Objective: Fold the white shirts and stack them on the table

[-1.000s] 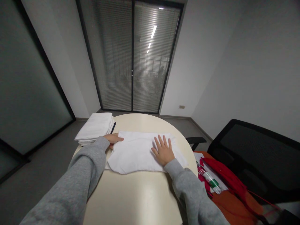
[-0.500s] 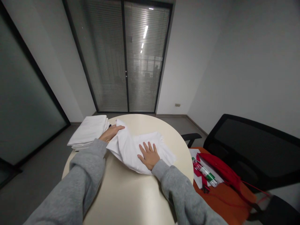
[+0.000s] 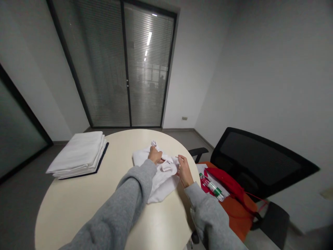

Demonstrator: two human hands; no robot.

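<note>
On the round cream table (image 3: 78, 208) one white cloth (image 3: 162, 180) lies bunched toward the rim nearest the black mesh chair (image 3: 260, 163); the left hand (image 3: 155, 155) is closed over a raised fold at the cloth's far side, its fingers curled around the fabric, while the right hand (image 3: 184, 169) pinches the cloth's edge on the chair side, thumb and fingertips drawn together on a thin bit of hem; the cloth sits between the two hands and spills toward the person beneath the grey sleeves; half a second ago the same cloth lay wider and flatter on the table, the right palm was spread flat on it and the left hand was lifting one corner beside the stack, whereas now both hands grip it and it is gathered into a lump, well apart from that stack; one stack of folded white cloths (image 3: 78, 154) rests on a dark board at the table's far-left rim; one red bag (image 3: 226, 182) and several markers (image 3: 212, 185) lie on the orange seat just beside the table.
</note>
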